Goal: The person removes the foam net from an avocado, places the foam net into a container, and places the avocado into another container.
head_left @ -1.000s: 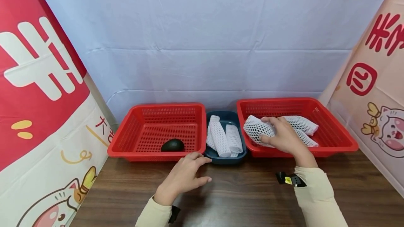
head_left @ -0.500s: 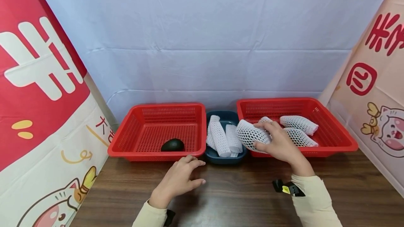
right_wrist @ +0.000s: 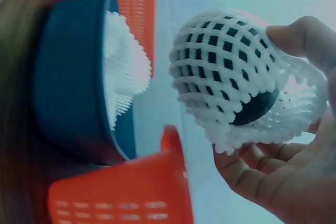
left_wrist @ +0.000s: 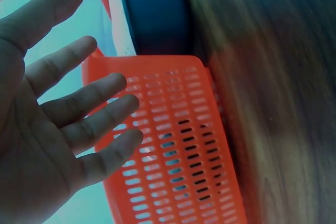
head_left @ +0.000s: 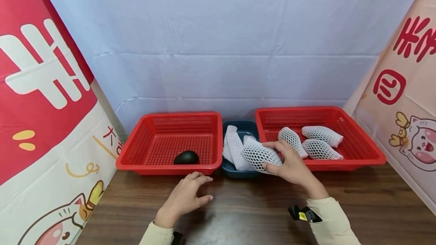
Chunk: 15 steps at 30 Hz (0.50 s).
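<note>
My right hand (head_left: 289, 165) grips an avocado in a white foam net (head_left: 260, 156), thumb on one side and fingers on the other, over the right part of the blue bin (head_left: 242, 174). Dark green skin shows through the mesh and at the net's open end in the right wrist view. White foam net sleeves (head_left: 235, 148) lie in that bin. My left hand (head_left: 182, 197) holds nothing; its fingers are spread in front of the left red basket (head_left: 163, 167), palm visible in the left wrist view. A bare avocado (head_left: 186, 157) lies in that basket.
The right red basket (head_left: 361, 158) holds several net-wrapped fruits (head_left: 321, 149). All three containers stand side by side on the brown wooden table (head_left: 252, 214), against a pale cloth backdrop (head_left: 218, 48). Printed banners flank both sides.
My right hand has lifted the netted avocado out of the right basket and carried it left, over the blue bin. My left hand has drawn back slightly, down and left.
</note>
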Each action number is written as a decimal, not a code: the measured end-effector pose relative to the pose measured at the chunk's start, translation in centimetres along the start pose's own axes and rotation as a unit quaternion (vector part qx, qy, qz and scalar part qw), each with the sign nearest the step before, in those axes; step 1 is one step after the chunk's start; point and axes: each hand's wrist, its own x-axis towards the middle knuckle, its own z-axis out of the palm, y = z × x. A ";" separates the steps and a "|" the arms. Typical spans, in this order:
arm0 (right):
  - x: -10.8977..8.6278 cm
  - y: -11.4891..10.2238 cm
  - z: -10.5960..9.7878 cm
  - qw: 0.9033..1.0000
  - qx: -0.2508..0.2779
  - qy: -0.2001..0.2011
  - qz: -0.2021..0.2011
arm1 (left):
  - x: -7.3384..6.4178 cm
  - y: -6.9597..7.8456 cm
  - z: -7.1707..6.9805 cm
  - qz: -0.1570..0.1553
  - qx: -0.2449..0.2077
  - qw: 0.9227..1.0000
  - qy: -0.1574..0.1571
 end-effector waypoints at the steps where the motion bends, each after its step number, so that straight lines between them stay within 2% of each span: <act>1: -0.1 0.0 0.2 1.000 0.003 0.001 -0.004 | -0.1 -0.2 0.1 -0.002 -0.001 1.000 0.001; 8: -0.9 0.1 1.4 1.000 0.022 -0.012 -0.010 | -0.7 -1.1 0.3 -0.019 -0.007 1.000 0.002; 15: -1.4 0.1 2.6 0.997 0.060 -0.031 -0.025 | -1.3 -1.8 0.5 -0.020 -0.004 1.000 0.014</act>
